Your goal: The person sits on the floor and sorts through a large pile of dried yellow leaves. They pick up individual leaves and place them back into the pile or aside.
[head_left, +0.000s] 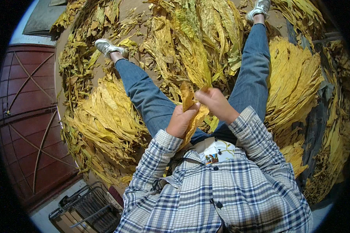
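Note:
Between my spread legs I hold a dried yellow-brown tobacco leaf (198,117). My left hand (181,120) is closed round it, thumb on top, with one part of the leaf standing up past the fingers and the rest hanging toward my lap. Close beside it, my right hand (217,105) has its fingers pinched together at the leaf; its fingertips are partly hidden. Just beyond both hands lies a big heap of yellow and greenish tobacco leaves (190,35), its narrow end pointing at me.
Fanned piles of yellow tobacco leaves lie left (105,116) and right (293,81) of my legs. Loose leaves cover the brown ground sheet (132,7). A dark red metal door (31,77) stands at the left. A metal-framed chair (89,209) is at the lower left.

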`<state>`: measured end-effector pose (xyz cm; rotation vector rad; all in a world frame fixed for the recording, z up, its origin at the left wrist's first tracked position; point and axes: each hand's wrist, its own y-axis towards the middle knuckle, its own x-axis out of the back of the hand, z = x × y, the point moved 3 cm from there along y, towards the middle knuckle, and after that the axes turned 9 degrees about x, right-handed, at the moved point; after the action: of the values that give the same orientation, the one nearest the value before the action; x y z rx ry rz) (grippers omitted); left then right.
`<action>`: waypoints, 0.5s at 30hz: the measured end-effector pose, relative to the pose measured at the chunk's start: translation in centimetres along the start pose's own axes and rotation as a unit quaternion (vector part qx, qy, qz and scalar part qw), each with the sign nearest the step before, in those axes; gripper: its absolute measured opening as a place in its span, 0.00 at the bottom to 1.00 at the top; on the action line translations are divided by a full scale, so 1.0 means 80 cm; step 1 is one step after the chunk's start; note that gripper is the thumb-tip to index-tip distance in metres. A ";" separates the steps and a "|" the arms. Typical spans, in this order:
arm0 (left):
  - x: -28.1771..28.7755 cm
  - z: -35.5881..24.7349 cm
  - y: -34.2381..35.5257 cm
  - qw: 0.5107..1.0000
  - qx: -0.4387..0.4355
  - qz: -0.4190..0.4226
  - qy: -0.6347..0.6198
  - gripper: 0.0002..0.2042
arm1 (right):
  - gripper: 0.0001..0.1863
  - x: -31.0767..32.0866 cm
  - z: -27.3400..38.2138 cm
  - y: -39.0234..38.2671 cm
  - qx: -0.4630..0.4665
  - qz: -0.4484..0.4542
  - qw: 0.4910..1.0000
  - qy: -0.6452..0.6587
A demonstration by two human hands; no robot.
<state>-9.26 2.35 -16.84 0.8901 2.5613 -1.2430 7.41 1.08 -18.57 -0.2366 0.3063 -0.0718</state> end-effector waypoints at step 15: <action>-0.051 -0.013 -0.011 0.982 0.130 -0.059 -0.122 0.18 | 0.17 -0.018 0.017 -0.001 0.161 0.079 0.972 -0.155</action>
<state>-6.31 0.89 -14.05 0.5885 2.3239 -1.6391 6.47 1.46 -16.90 0.0996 -0.0010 0.0724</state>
